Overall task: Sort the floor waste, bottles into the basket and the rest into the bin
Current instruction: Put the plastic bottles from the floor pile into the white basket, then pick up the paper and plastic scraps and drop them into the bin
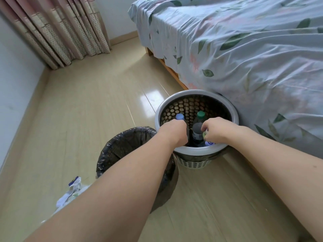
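Over the basket (195,151) beside the bed (244,49), the left hand (174,131) grips a blue-capped bottle (180,117). The right hand (216,131) pinches another bottle (208,143) inside; the bin (125,137) stands alongside, with scraps (71,191) on the floor (87,110).

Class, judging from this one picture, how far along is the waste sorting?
Done: a green-capped bottle stands in the perforated basket. In hand: the left hand grips a blue-capped bottle and the right hand another bottle, both inside the basket. Left: crumpled wrappers on the floor, for the bin.
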Available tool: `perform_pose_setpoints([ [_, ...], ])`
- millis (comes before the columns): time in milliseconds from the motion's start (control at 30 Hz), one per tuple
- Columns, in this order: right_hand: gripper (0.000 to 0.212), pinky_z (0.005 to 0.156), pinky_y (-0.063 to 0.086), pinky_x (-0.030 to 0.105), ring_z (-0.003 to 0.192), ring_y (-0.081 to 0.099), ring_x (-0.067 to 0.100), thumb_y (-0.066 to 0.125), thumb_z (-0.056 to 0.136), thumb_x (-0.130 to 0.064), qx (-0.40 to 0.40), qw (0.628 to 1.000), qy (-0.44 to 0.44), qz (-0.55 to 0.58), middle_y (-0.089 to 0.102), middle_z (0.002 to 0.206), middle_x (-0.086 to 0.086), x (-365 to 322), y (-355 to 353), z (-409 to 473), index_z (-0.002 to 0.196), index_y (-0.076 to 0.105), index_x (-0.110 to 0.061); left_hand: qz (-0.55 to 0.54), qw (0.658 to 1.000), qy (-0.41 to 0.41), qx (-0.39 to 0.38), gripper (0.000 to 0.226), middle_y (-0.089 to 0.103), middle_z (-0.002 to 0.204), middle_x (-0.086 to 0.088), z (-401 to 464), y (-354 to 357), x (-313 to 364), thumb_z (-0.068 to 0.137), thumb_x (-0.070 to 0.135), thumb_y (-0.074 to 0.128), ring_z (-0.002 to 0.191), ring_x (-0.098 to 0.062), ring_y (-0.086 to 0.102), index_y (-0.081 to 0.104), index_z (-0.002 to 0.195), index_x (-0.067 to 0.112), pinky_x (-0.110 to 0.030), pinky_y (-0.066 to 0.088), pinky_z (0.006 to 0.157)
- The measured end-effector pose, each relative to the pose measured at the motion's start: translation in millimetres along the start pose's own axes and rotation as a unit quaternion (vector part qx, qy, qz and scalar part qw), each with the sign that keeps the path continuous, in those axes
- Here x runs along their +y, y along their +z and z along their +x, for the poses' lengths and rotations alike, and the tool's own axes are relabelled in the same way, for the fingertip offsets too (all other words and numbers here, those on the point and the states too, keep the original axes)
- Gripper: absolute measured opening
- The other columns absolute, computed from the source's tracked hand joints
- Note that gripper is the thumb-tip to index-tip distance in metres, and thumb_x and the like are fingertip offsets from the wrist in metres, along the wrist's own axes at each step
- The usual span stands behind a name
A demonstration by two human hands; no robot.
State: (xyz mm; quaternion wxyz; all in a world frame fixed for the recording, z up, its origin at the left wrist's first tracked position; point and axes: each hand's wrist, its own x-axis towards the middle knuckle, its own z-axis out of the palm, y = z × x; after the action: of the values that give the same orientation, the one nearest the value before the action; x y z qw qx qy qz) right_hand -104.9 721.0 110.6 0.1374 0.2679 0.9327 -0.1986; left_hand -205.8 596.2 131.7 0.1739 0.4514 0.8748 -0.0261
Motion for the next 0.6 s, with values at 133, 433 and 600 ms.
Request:
perform_pose_setpoints([
  [133, 0.039, 0.082, 0.051, 0.031, 0.102, 0.058, 0.022, 0.057, 0.089, -0.020, 0.068, 0.997, -0.003, 0.021, 0.060, 0.119, 0.004, -22.5, -29.7, -42.7, 0.128, 0.056, -0.020, -0.044, 0.997, -0.011, 0.056, 0.018, 0.063, 0.099, -0.003, -61.3, -33.3, -21.0, 0.094, 0.023, 0.051, 0.089, -0.022, 0.061, 0.063, 0.105, 0.016, -0.035, 0.055, 0.079],
  [433, 0.040, 0.095, 0.044, 0.035, 0.117, 0.051, 0.024, 0.054, 0.092, -0.020, 0.164, 0.973, -0.146, 0.072, 0.053, 0.130, 0.005, -163.1, -64.6, -201.9, 0.131, 0.053, -0.015, -0.059, 0.979, -0.118, 0.158, 0.031, 0.064, 0.116, -0.006, -266.1, -100.7, -66.9, 0.094, 0.030, 0.049, 0.108, -0.027, 0.059, 0.060, 0.120, 0.017, -0.036, 0.049, 0.090],
  [600, 0.042, 0.095, 0.042, 0.034, 0.117, 0.050, 0.024, 0.052, 0.088, -0.019, 0.128, 0.969, -0.204, 0.057, 0.053, 0.130, 0.005, -252.5, -49.9, -274.2, 0.130, 0.052, -0.017, -0.085, 0.955, -0.193, 0.209, 0.036, 0.061, 0.126, -0.005, -387.2, -114.9, -109.0, 0.094, 0.030, 0.050, 0.113, -0.025, 0.057, 0.056, 0.127, 0.018, -0.036, 0.048, 0.094],
])
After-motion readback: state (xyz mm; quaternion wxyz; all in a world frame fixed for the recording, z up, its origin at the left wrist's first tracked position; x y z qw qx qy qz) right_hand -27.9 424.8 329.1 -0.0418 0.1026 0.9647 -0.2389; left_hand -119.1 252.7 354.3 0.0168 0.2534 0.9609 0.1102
